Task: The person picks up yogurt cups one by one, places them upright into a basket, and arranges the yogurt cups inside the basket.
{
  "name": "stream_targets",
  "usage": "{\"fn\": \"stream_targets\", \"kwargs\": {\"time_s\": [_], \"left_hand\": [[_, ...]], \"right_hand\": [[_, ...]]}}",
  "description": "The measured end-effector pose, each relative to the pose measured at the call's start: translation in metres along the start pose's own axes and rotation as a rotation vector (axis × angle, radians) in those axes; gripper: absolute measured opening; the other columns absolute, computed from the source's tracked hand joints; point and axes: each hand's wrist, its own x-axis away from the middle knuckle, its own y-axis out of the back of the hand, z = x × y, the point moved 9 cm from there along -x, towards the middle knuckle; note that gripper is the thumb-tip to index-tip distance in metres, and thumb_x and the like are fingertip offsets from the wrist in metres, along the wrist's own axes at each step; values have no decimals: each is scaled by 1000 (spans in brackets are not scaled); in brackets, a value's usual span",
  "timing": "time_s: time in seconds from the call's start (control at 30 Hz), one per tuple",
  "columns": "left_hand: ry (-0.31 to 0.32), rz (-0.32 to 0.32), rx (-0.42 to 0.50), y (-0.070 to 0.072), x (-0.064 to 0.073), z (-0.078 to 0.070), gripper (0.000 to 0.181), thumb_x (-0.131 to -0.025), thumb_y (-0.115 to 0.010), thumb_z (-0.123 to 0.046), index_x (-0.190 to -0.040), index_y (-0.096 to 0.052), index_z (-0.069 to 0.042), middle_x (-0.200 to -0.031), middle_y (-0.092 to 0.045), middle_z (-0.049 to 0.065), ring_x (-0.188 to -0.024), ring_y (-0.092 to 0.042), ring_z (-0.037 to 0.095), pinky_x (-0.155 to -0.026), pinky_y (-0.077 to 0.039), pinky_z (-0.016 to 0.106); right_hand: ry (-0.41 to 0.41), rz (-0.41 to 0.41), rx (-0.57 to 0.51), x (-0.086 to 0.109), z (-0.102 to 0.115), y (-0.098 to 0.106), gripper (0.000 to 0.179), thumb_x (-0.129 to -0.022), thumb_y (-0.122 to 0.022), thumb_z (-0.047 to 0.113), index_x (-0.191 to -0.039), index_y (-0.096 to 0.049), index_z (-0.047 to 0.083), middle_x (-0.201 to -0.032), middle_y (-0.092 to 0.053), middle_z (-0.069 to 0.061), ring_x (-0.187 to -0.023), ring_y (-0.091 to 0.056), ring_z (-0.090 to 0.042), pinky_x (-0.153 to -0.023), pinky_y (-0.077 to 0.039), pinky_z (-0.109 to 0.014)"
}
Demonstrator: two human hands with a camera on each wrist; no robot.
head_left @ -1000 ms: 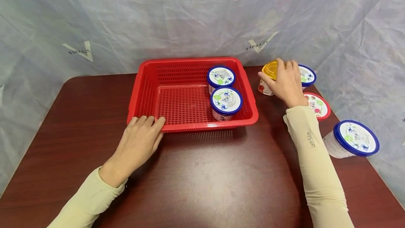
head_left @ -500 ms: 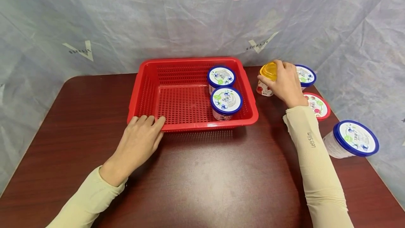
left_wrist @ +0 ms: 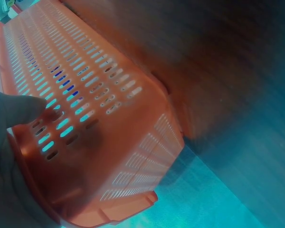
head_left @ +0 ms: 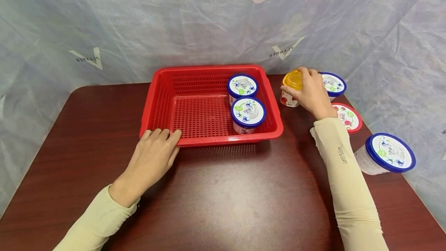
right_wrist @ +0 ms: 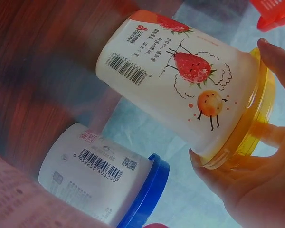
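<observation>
head view: left hand (head_left: 152,160) has its fingers bent over the near rim of the red basket (head_left: 216,139), at its left part. left wrist view adds the thumb, out of sight from above, laid against the outside of the slotted wall; colours there are skewed to orange and teal.

right hand (head_left: 313,92) pinches the yellow-lidded tub (head_left: 290,99) by its lid, right of the basket. right wrist view alone gives the tub's side: barcode, printed strawberry, round orange cartoon fruit. base partly out of the head view's reading; cannot tell whether it touches the worktop (head_left: 223,200).

inside the basket, right end: front blue tub (head_left: 248,112) and rear blue tub (head_left: 242,85), side by side. behind the right hand, partly covered by it: a third blue-lidded tub (head_left: 334,83). red-lidded tub (head_left: 348,118) partly hidden by wrist and sleeve (head_left: 343,173). fourth blue-lidded tub (head_left: 388,153) near the right edge.

materials: basket moulded plastic, perforated floor; yellow lid translucent; worktop glossy, dark reddish wood grain; wrinkled grey sheet (head_left: 195,22) behind.
</observation>
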Motion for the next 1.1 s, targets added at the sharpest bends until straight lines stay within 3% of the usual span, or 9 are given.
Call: {"fn": "stream_targets", "kwargs": {"time_s": [0.37,0.77,1.1], "left_hand": [[1,3,5,0,0,-1,31,-80,-77,-10,-104,-57,-5,-74,-59,14,-69,-56,34,-63,-39,41],[-9,-3,2,1,1,-2,32,-80,-77,-11,-105,-58,-4,-74,-59,14,-70,-56,35,-64,-39,42],[-3,-5,5,2,1,-1,33,-80,-77,-11,-107,-59,-5,-75,-59,14,-71,-56,35,-66,-40,42]], "right_hand": [[47,-29,4,2,7,4,78,-89,-69,47,-147,-39,4,-139,-43,-29,-126,-40,-45,-101,-40,-61],[12,49,21,7,13,1,93,-81,-79,43,-153,-31,9,-140,-35,-29,-125,-35,-44,-95,-45,-62],[22,71,69,7,13,1,96,-82,-80,35,-155,-25,5,-150,-27,-31,-132,-30,-48,-104,-37,-64]]}}
